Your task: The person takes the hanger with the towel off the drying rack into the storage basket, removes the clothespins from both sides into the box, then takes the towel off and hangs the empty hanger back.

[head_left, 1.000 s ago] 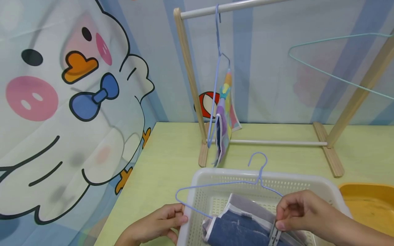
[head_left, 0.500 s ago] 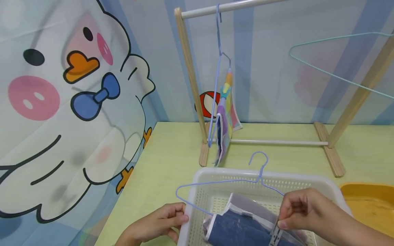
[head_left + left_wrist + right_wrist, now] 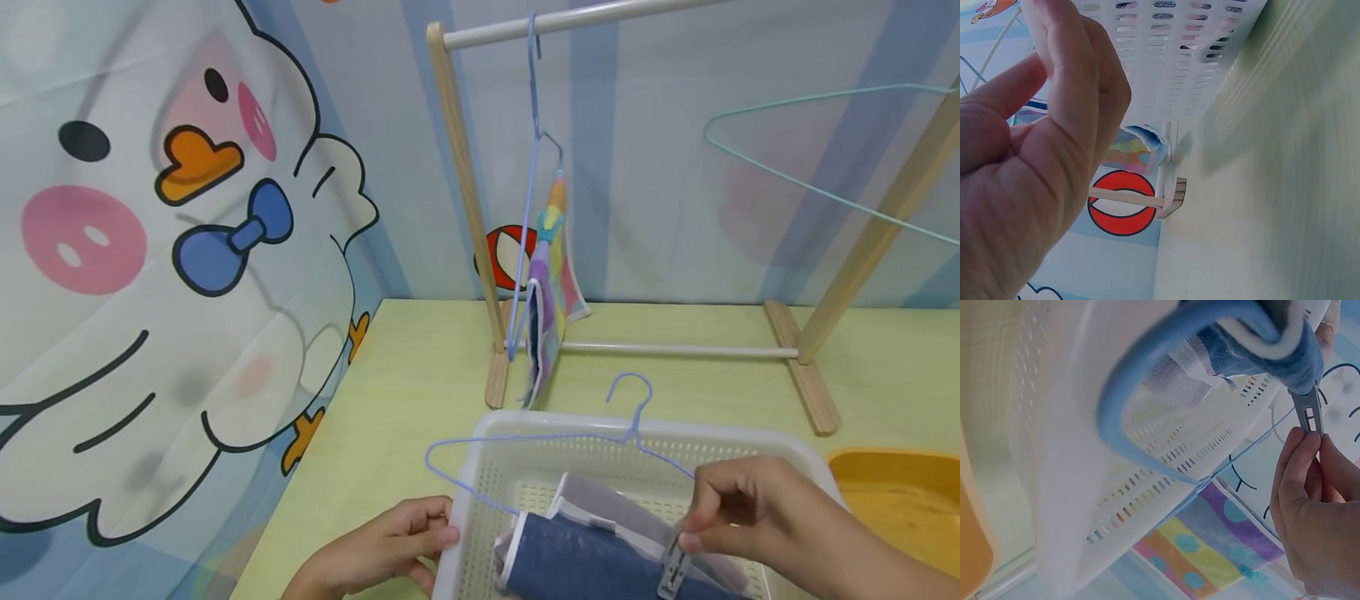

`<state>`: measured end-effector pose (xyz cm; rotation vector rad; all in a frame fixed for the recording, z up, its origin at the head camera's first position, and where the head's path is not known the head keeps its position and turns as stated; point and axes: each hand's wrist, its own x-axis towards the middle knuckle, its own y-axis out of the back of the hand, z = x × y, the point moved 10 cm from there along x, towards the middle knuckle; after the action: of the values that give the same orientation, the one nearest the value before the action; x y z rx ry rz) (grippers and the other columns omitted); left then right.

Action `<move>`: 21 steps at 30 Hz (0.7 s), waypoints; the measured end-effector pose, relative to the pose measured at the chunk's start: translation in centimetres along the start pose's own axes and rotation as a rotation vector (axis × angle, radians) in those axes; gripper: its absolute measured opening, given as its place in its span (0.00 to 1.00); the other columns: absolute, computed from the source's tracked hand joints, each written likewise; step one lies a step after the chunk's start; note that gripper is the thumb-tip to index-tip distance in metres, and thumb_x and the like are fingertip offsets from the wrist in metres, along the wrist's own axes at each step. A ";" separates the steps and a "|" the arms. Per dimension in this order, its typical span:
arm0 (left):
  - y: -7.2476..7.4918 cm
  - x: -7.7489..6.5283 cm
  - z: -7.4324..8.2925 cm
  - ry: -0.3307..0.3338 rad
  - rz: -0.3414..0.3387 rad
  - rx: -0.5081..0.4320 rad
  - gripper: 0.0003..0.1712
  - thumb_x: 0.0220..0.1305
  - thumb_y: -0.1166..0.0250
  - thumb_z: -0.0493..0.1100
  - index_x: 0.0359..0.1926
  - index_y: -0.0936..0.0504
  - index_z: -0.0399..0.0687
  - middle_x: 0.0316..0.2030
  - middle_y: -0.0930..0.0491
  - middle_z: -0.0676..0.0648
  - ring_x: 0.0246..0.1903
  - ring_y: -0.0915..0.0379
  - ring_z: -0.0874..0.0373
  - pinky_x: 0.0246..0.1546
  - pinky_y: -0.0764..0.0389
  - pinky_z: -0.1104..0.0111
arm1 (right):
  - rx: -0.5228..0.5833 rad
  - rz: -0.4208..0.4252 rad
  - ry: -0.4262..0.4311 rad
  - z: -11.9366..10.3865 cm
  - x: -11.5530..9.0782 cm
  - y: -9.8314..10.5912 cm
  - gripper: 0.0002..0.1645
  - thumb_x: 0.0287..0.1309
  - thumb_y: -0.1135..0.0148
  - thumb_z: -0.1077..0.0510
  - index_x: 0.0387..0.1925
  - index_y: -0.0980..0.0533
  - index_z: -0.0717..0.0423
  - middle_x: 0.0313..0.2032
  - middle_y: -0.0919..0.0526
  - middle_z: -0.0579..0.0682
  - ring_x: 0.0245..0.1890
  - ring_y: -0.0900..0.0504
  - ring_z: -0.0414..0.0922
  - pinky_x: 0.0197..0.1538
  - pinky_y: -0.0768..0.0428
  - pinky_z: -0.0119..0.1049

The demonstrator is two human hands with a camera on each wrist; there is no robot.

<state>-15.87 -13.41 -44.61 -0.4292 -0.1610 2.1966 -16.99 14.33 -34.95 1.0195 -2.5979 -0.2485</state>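
My right hand (image 3: 757,508) pinches a grey clothespin (image 3: 673,571) between thumb and fingers. In the right wrist view, the clothespin (image 3: 1308,412) bites onto a dark blue cloth (image 3: 1302,369) with white edging, folded by the bar of a light blue hanger (image 3: 1110,412). The head view has this cloth (image 3: 577,554) lying over the white basket (image 3: 585,422), a greyish-mauve part behind it. The hanger's hook sticks up past the basket's far rim. My left hand (image 3: 390,537) holds the basket's left rim with thumb and fingers; its fingertips are partly hidden.
Behind the basket stands a wooden rack with a white top rail (image 3: 585,15). From it hangs another blue hanger (image 3: 532,167) with a colourful cloth (image 3: 551,283) clipped on. A mint green hanger (image 3: 810,187) is at right. A yellow basin (image 3: 900,500) sits beside the basket.
My right hand has shifted slightly right and up with the clothespin, which has turned a little. The blue cloth lies smoother and the hanger's left arm has risen slightly. My left hand stays put.
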 end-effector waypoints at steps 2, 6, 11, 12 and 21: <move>0.0 0.0 0.0 0.000 -0.001 -0.005 0.21 0.81 0.54 0.40 0.60 0.35 0.24 0.53 0.20 0.36 0.48 0.20 0.52 0.39 0.16 0.67 | -0.017 0.000 -0.009 -0.1 0.0 0.1 0.11 0.57 0.36 0.76 0.28 0.24 0.59 0.33 0.15 0.48 0.34 0.14 0.41 0.32 0.15 0.36; 0.0 0.0 0.0 -0.007 -0.002 -0.005 0.21 0.81 0.54 0.40 0.61 0.35 0.23 0.53 0.20 0.36 0.48 0.20 0.52 0.39 0.16 0.67 | -0.027 -0.009 -0.028 -0.1 0.0 0.2 0.11 0.58 0.37 0.76 0.28 0.25 0.59 0.34 0.15 0.48 0.36 0.14 0.42 0.35 0.14 0.37; 0.0 0.0 0.0 -0.016 -0.005 -0.001 0.21 0.81 0.55 0.39 0.61 0.35 0.23 0.53 0.21 0.34 0.49 0.20 0.51 0.39 0.16 0.67 | -0.001 0.003 -0.004 -0.4 0.0 0.4 0.11 0.57 0.37 0.77 0.28 0.24 0.60 0.33 0.15 0.49 0.35 0.14 0.42 0.33 0.15 0.38; 0.0 0.0 0.0 -0.015 -0.005 0.000 0.21 0.81 0.55 0.39 0.61 0.35 0.23 0.54 0.21 0.34 0.49 0.20 0.51 0.39 0.16 0.67 | 0.008 0.004 0.000 -0.4 -0.1 0.5 0.11 0.57 0.37 0.77 0.29 0.23 0.60 0.33 0.15 0.49 0.35 0.14 0.42 0.32 0.15 0.37; 0.1 0.0 -0.1 -0.005 0.006 0.007 0.21 0.81 0.54 0.39 0.62 0.35 0.24 0.53 0.21 0.35 0.48 0.20 0.52 0.39 0.16 0.67 | 0.043 -0.001 0.030 -0.7 0.0 1.3 0.13 0.56 0.37 0.78 0.31 0.22 0.58 0.31 0.16 0.51 0.32 0.14 0.41 0.32 0.15 0.38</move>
<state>-15.90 -13.46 -44.71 -0.4203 -0.1551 2.2037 -17.53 15.26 -33.99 1.0306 -2.5863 -0.1775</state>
